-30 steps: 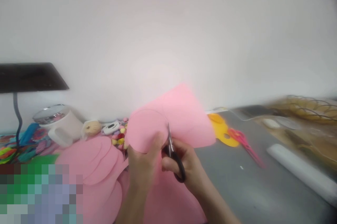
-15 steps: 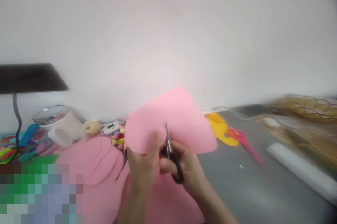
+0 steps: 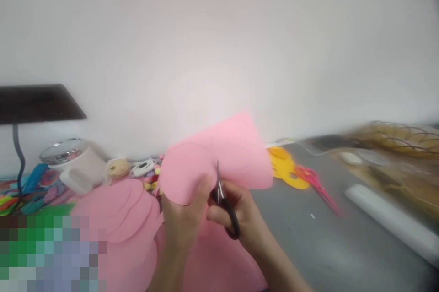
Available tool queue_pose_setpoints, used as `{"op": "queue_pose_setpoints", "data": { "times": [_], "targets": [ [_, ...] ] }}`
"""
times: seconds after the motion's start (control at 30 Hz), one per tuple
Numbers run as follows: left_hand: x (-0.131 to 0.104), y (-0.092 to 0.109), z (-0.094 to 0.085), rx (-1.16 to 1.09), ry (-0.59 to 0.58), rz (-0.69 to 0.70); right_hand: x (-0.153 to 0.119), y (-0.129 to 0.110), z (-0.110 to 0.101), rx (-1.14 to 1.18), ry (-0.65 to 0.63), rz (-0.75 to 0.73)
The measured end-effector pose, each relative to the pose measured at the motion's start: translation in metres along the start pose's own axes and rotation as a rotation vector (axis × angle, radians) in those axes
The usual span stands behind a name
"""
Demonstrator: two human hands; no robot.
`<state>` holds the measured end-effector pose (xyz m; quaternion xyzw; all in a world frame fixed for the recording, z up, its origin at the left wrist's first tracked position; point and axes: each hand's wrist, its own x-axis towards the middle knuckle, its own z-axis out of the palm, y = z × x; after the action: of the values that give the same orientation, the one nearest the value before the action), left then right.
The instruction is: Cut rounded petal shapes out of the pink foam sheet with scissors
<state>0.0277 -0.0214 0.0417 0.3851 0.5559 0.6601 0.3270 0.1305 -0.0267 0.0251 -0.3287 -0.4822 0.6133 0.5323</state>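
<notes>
Grey bench (image 3: 325, 241) under a plain white wall. Left hand (image 3: 183, 221) fingers pinch the rounded flap of a matte pink paper sheet (image 3: 236, 154), held up off the bench. Right hand (image 3: 240, 216) fingers close through the black loops of the scissors (image 3: 224, 205), blades in the cut edge. Curved pink cutouts (image 3: 126, 209) lie left; open bench lies right, before a white roll (image 3: 391, 223).

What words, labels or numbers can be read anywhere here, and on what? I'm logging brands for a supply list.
None can be read.
The pink sheet in the left hand is blank.
The black scissors in the right hand show no mark.
The small white item by the mug has a dark patch, too blurred to read.
</notes>
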Motion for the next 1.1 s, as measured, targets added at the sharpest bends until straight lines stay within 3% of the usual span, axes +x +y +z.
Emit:
{"op": "queue_pose_setpoints", "data": {
  "times": [1.1],
  "targets": [
    [-0.0043,0.0045,0.0037,0.019,0.021,-0.024,-0.0015,0.0049,-0.0005,0.023,-0.013,0.04]
  ]
}}
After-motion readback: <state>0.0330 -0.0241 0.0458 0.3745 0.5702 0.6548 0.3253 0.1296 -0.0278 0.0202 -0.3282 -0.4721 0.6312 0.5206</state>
